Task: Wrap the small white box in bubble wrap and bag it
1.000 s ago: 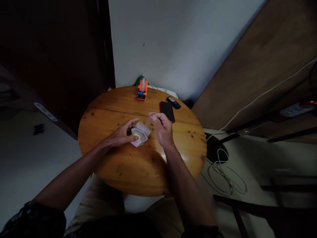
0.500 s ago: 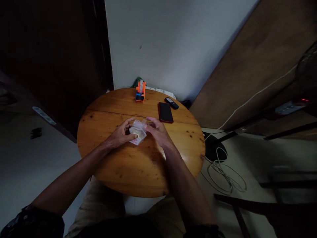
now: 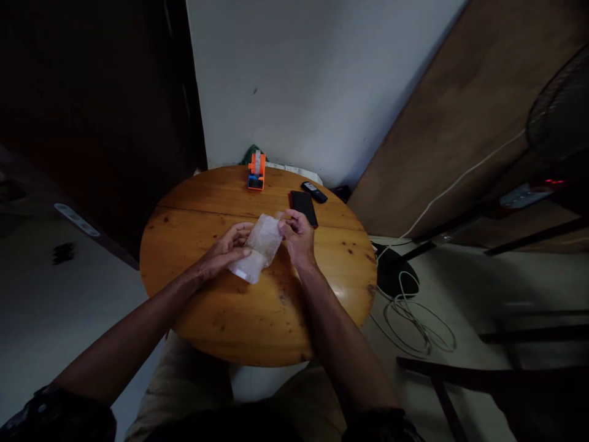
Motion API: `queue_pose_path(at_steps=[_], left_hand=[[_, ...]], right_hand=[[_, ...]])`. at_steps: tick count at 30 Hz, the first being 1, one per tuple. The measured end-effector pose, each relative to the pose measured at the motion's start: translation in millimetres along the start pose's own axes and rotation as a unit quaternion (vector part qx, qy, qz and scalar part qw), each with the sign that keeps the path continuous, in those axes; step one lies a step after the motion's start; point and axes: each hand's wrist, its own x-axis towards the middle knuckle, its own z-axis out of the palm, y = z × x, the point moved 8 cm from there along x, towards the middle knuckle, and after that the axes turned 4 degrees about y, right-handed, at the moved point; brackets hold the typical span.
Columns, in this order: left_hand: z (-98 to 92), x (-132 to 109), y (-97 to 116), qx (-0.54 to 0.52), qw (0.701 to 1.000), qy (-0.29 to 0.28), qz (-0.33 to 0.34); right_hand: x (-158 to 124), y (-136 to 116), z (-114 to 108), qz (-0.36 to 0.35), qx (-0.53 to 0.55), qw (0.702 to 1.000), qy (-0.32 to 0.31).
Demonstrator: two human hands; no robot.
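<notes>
On the left, the person's left hand (image 3: 226,252) is grasping the near-left part of a whitish, translucent, crinkled plastic wrap (image 3: 265,238), its thumb lying on top. Farther off, an orange-and-blue tape dispenser (image 3: 256,172) is standing near the far edge of a round, varnished wooden table (image 3: 216,328). The wrap is sitting over the table's middle, between the hands; whether it is touching the wood cannot be told. Half a second ago it was forming a compact, folded bundle; now it is stretching out longer toward the far right. The right hand (image 3: 298,236) is pinching its far-right end. Just beyond, a flat black rectangular device with red edges (image 3: 304,206) is lying beside a slim black handset (image 3: 315,191).
</notes>
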Motion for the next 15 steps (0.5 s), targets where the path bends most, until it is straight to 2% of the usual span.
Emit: queue_pose_path(at_steps=[4,9,10,12,14,15], left_hand=[[-4.6,-0.1,-6.1,-0.022,0.998,0.02,-0.049],[-10.5,1.1,-17.2,-0.039,0.988,0.076,-0.129],[-11.4,1.8,-18.3,-0.05,0.987,0.083,-0.132],[-12.1,3.4,-19.6,-0.071,0.986,0.085,-0.128],[-10.5,4.5,-19.3,-0.084,0.987,0.07,-0.116],[-9.1,4.6,-18.5,-0.088,0.988,0.06,-0.11]], right_hand=[[2.8,2.3,-3.1,0.001,-0.025,1.0,0.012],[-0.2,-25.1,-16.5,-0.077,-0.1,0.99,0.066],[-2.5,-28.1,-14.2,-0.071,-0.112,0.99,0.052],[-10.1,-26.5,0.7,-0.03,-0.138,0.99,-0.028],[-22.6,-22.5,19.3,-0.001,-0.188,0.976,-0.112],[-28.5,-20.9,26.2,0.002,-0.224,0.965,-0.135]])
